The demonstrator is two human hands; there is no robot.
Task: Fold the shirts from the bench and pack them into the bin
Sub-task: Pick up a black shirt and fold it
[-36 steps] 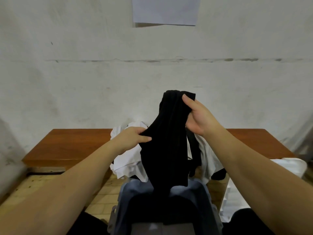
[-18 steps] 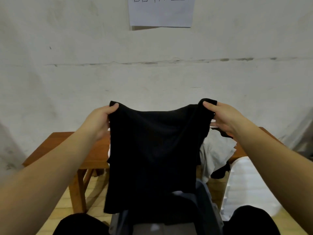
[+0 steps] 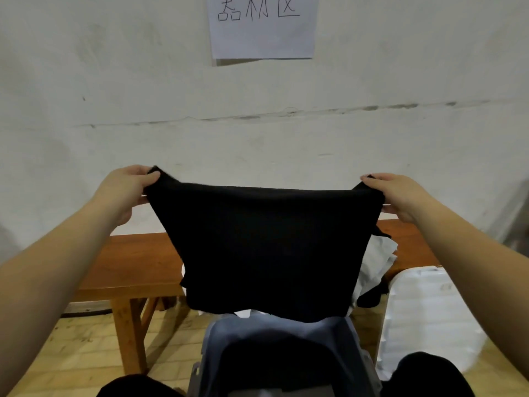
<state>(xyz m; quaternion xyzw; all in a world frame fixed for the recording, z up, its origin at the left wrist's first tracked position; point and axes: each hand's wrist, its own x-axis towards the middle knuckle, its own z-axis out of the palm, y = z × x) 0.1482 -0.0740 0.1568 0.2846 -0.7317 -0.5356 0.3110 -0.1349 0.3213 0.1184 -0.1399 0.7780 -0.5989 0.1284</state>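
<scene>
Directly below both hands, nearest of all: grey bin (image 3: 286, 336), mouth open, dark folded cloth already inside. Just above its rim, the lower hem of a black shirt (image 3: 269, 247), hanging free and spread wide. Left hand (image 3: 126, 187) clamped on one top corner, thumb over the fabric and fingers curled behind; right hand (image 3: 392, 193) pinching the opposite corner the same way, the top edge stretched taut between them.

Likely trouble from here: a corner slipping out of either pinch, dropping that side and bunching the cloth. Also possible: hem sagging into the bin and catching on the rim before any fold is made, leaving the shirt packed crumpled rather than flat. Uneven pull between the two hands would probably skew the fold line.

Beyond the shirt and lower than the hands: brown wooden tabletop (image 3: 134, 262) on angled legs, with crumpled white shirts (image 3: 378, 259) and a scrap of dark cloth beneath the right hand, partly hidden by the held shirt. Below and outward of the right hand, a white ribbed object (image 3: 423, 316), kind unclear. Underfoot, pale yellowish floor (image 3: 71, 348). Farthest, above the hands: scuffed whitish wall (image 3: 143, 110) with a horizontal crack, and a paper sign (image 3: 262, 27) with handwritten characters.
</scene>
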